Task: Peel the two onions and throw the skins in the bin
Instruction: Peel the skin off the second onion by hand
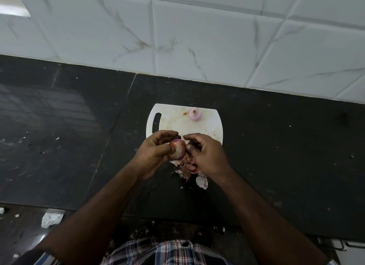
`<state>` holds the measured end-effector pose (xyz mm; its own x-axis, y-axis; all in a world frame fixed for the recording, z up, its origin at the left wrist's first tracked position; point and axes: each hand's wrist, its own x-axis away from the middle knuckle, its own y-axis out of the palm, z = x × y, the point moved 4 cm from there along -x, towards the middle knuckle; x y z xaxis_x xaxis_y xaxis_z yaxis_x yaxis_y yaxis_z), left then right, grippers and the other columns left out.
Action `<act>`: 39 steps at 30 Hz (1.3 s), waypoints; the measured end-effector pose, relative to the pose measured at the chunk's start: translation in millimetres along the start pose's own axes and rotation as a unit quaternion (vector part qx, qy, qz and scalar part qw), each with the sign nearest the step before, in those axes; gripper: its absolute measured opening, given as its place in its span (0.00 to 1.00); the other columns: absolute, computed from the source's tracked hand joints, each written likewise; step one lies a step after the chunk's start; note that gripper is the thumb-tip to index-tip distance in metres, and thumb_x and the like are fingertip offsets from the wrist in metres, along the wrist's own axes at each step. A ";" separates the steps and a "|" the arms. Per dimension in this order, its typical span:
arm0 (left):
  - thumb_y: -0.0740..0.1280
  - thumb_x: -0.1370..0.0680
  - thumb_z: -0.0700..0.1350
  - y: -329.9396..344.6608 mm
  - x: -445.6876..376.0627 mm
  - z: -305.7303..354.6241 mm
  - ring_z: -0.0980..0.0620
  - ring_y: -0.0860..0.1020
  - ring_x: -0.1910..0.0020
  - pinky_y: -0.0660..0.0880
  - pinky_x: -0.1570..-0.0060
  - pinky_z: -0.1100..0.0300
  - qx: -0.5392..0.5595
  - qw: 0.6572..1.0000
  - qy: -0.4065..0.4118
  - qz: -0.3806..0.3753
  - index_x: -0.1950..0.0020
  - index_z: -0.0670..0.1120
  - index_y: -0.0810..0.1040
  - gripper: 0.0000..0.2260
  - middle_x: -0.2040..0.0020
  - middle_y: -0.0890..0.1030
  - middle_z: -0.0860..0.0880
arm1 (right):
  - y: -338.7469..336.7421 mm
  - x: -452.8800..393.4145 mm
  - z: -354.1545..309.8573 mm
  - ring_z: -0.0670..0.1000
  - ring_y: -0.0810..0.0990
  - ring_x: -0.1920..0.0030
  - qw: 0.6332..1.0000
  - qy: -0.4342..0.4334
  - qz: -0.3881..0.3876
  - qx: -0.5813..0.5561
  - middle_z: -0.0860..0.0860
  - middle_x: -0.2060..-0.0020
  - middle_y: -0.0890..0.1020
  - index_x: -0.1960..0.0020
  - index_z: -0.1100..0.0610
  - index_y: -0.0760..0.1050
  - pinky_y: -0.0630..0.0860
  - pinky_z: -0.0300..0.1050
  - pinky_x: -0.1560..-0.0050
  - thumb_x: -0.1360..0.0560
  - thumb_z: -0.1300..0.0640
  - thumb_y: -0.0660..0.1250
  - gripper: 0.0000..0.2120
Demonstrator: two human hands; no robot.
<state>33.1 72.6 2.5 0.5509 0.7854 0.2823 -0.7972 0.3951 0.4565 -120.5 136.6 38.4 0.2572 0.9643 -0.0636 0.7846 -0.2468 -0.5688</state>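
Observation:
My left hand holds a partly skinned onion just in front of the white cutting board. My right hand pinches at the onion's right side with thumb and fingertips. A peeled pale purple onion rests on the board's far edge. Loose skins lie in a heap on the dark counter under my hands, with one larger pale piece nearer me. No bin is in view.
The black stone counter runs left and right, backed by a white tiled wall. A small orange scrap lies on the board. Crumpled white paper lies on the floor at lower left.

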 end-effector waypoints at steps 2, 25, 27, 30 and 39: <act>0.66 0.33 0.32 -0.6 0.3 -0.5 0.46 0.82 0.47 0.82 0.54 0.52 -0.002 1.000 -0.001 0.003 0.42 0.41 0.78 0.20 0.43 0.82 0.42 | 0.5 -0.2 -0.5 0.45 0.80 0.48 1.000 -0.002 -0.004 0.011 0.48 0.49 0.83 0.38 0.53 0.80 0.78 0.43 0.44 0.23 0.62 0.67 0.14; 0.63 0.34 0.31 3.4 6.3 4.3 0.44 0.82 0.45 0.82 0.53 0.48 0.026 0.999 -0.018 -0.017 0.42 0.41 0.77 0.21 0.43 0.83 0.41 | -14.9 -2.8 16.8 0.44 0.82 0.54 0.996 0.083 0.017 0.003 0.46 0.56 0.85 0.45 0.53 0.83 0.80 0.44 0.50 0.23 0.58 0.69 0.08; 0.63 0.34 0.31 1.8 6.3 5.2 0.44 0.82 0.45 0.82 0.54 0.49 0.025 1.000 -0.014 -0.012 0.41 0.41 0.78 0.21 0.42 0.83 0.41 | -16.9 -1.6 19.0 0.44 0.82 0.50 0.995 0.093 -0.026 0.040 0.47 0.50 0.86 0.44 0.54 0.83 0.79 0.45 0.45 0.21 0.58 0.67 0.09; 0.64 0.34 0.31 2.2 5.9 4.9 0.45 0.81 0.44 0.82 0.54 0.51 0.020 1.000 -0.012 -0.007 0.41 0.41 0.78 0.21 0.42 0.83 0.42 | -18.3 0.1 12.3 0.43 0.81 0.48 0.995 0.084 -0.041 0.025 0.48 0.47 0.85 0.40 0.54 0.82 0.78 0.44 0.43 0.22 0.53 0.69 0.11; 0.66 0.29 0.27 11.5 8.4 2.9 0.45 0.82 0.45 0.80 0.44 0.51 -0.045 0.998 -0.022 -0.048 0.34 0.42 0.75 0.24 0.35 0.79 0.41 | -0.4 0.2 13.2 0.49 0.86 0.49 0.974 0.118 -0.048 -0.186 0.51 0.51 0.87 0.42 0.55 0.83 0.82 0.56 0.44 0.31 0.56 0.79 0.18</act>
<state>29.3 82.3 12.6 0.6351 0.7203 0.2788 -0.7577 0.5110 0.4059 -128.3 138.2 27.8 0.2607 0.9463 0.1911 0.9505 -0.2169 -0.2227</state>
